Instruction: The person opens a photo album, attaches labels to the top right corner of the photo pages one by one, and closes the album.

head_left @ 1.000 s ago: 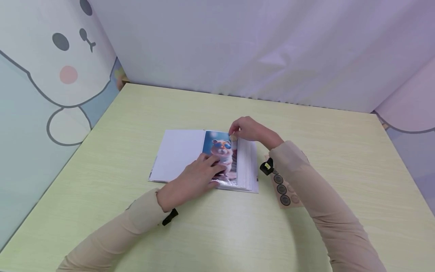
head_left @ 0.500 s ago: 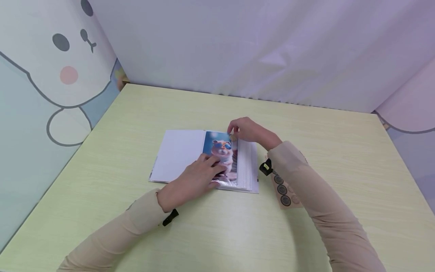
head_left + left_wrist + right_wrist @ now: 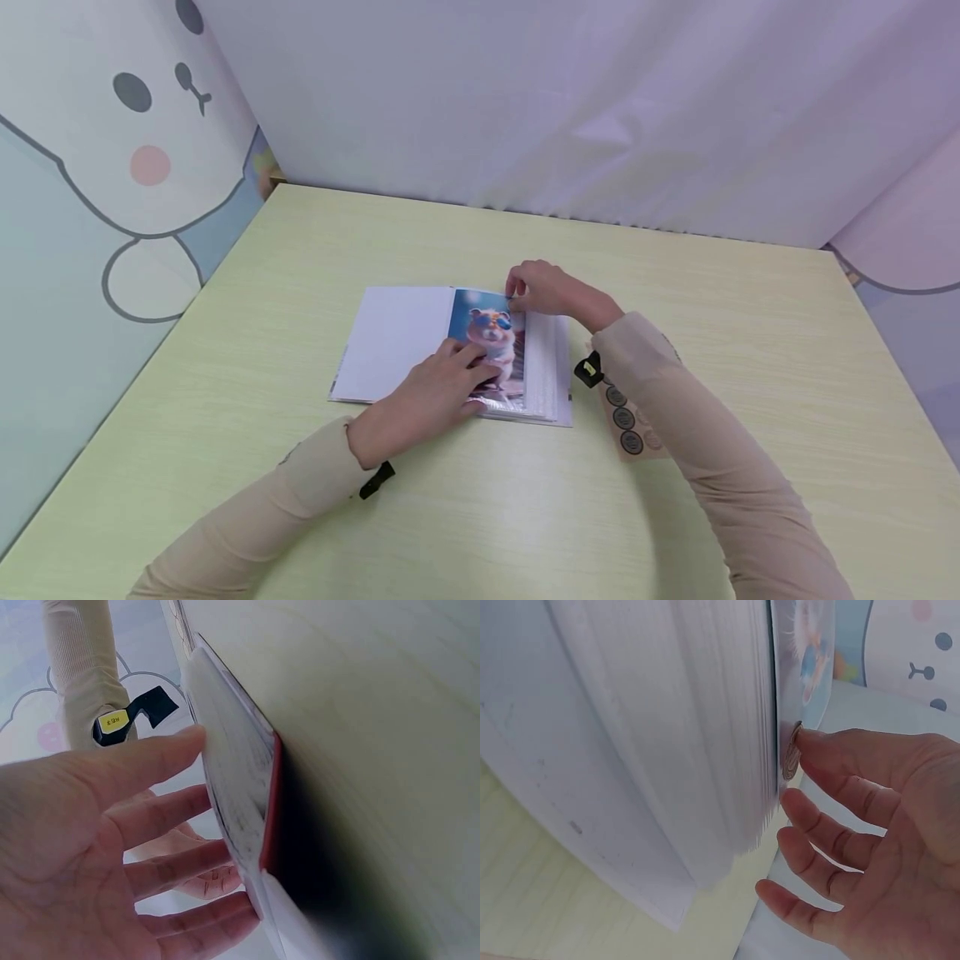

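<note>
A photo album (image 3: 397,342) lies open, its left side plain white. On the right side is a photo of a hamster in sunglasses (image 3: 491,323) behind a glossy sleeve. My left hand (image 3: 431,392) rests its spread fingers on the photo's lower part; in the left wrist view its thumb lies along the album's edge. My right hand (image 3: 547,287) is at the page's top right corner. In the right wrist view its thumb and index finger hold a small round brown sticker (image 3: 791,756) against the page corner, the other fingers loosely bent beside the stacked pages (image 3: 675,735).
A brown sheet of round stickers (image 3: 630,425) lies right of the album, partly under the right forearm. Black wrist devices (image 3: 590,368) sit at both cuffs. A white curtain (image 3: 525,108) borders the table's back, with a cartoon-printed panel (image 3: 112,167) at the left.
The right hand has dipped slightly at the page corner, and its thumb now covers the sticker that showed there in the head view. The left hand stays on the photo.
</note>
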`<move>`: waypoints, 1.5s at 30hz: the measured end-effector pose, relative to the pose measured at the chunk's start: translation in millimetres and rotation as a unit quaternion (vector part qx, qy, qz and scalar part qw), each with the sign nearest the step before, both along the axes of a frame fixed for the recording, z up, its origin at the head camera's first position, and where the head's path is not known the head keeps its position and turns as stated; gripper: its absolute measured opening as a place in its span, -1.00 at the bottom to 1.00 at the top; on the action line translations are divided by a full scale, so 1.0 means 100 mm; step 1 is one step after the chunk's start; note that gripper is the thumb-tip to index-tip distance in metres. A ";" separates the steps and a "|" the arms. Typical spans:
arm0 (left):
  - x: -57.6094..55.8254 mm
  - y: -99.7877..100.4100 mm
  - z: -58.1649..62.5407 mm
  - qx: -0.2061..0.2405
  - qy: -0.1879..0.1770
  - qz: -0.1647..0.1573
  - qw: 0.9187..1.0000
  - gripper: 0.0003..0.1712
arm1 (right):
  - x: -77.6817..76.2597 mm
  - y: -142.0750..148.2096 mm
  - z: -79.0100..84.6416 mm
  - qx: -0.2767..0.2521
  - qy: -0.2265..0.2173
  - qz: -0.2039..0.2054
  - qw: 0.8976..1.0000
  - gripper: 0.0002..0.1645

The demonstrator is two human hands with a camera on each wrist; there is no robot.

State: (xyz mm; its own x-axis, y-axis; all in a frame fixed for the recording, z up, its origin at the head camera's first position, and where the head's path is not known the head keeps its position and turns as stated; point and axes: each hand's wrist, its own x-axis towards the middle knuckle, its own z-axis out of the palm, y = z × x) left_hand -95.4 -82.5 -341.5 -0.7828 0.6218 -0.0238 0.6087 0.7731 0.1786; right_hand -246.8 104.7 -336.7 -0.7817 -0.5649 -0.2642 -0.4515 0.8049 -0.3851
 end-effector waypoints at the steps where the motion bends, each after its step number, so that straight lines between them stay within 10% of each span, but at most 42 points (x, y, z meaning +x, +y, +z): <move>1: 0.00 0.00 0.00 0.001 0.000 0.000 1.000 -0.51 | 0.00 0.01 0.00 -0.002 0.000 0.000 1.000 -0.76; 13: 0.00 0.00 0.03 -0.001 -0.005 -0.003 1.000 -0.50 | 0.09 0.22 0.10 -0.039 -0.005 -0.008 0.999 -0.44; 26: 0.00 -0.02 0.03 0.004 -0.016 -0.006 1.000 -0.46 | 0.67 0.55 0.20 -0.042 -0.005 -0.009 0.999 -0.19; 45: -0.03 -0.09 0.07 0.031 -0.026 -0.030 0.999 -0.50 | 1.25 0.44 -0.14 -0.013 0.003 0.032 0.999 -0.17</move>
